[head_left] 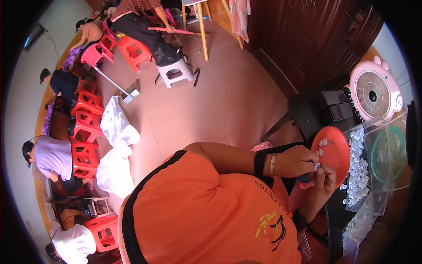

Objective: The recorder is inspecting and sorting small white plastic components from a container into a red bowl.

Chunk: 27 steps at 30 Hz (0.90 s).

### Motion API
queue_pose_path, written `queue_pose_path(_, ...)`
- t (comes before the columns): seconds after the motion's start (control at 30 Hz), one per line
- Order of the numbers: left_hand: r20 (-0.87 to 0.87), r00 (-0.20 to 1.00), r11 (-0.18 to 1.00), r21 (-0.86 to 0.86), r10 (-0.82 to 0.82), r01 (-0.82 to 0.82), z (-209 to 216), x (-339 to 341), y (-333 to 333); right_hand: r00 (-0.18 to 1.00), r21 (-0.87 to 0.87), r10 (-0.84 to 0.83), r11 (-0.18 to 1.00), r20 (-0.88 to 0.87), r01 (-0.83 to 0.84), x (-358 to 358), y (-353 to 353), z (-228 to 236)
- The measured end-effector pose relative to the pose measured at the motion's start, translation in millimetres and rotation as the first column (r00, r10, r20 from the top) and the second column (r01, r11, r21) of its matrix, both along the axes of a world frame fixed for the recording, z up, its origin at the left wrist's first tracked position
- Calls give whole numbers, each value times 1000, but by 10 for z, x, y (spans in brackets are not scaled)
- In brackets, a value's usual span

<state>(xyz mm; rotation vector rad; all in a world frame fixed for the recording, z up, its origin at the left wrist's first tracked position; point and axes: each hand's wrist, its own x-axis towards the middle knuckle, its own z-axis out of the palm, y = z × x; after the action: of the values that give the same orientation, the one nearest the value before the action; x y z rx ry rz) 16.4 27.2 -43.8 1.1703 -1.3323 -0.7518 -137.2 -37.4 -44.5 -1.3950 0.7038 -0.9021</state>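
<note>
Both of my hands meet at the right over the edge of a red round plate. My left hand, with a bracelet and black band at its wrist, is closed in a pinch. My right hand pinches from the other side, its fingers bent. Between the fingertips shows a small white piece; its exact kind is too small to tell. Several similar white pieces lie on the plate. Just below my fingers is something dark and round, partly hidden.
A clear box with many small white pieces stands beyond the plate, near a green basket. A pink fan stands on the black table. Red stools, white sacks and several seated people occupy the left.
</note>
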Motion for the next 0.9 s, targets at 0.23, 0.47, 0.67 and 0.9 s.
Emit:
queue_pose_path(0.23,-21,1000,1000,1,3,-3,-24,-10,-16,1000,6,-19,1000,-2,19,4,-4,-10)
queue_pose_path(0.47,-29,999,1000,21,-13,14,2,14,-20,1000,2,-16,1000,-2,16,14,-13,-8)
queue_pose_path(0.67,16,1000,1000,4,-18,18,50,40,10,999,-18,2,1000,48,-1,54,-3,-6)
queue_pose_path(0.9,-54,996,997,32,-71,72,126,3,56,996,-76,44,996,75,-38,19,-6,-5)
